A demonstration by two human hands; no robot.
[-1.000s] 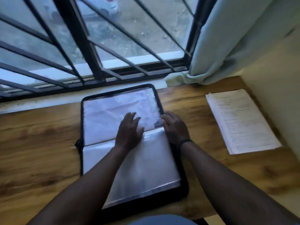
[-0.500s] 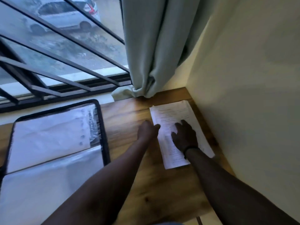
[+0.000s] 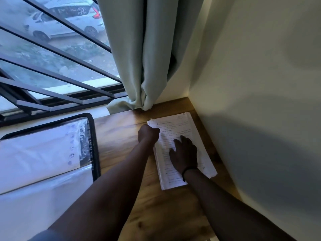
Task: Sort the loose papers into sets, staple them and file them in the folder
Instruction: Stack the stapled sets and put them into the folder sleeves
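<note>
Wooden desk (image 3: pixel 173 214) carries printed papers (image 3: pixel 189 133) in its far right corner by the wall, text too small to read. Left hand (image 3: pixel 148 133) pinches their top-left corner; right hand (image 3: pixel 184 153) lies flat on them. Open folder (image 3: pixel 93 141) sits left, well apart.

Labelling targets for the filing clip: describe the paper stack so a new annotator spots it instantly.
Start at the wooden desk corner where the pale curtain meets the wall. The paper stack lies there, right of the black-edged folder. It is bare printed sheets, not in plastic sleeves; the right hand rests flat on it while the left hand pinches its far-left corner.
</note>
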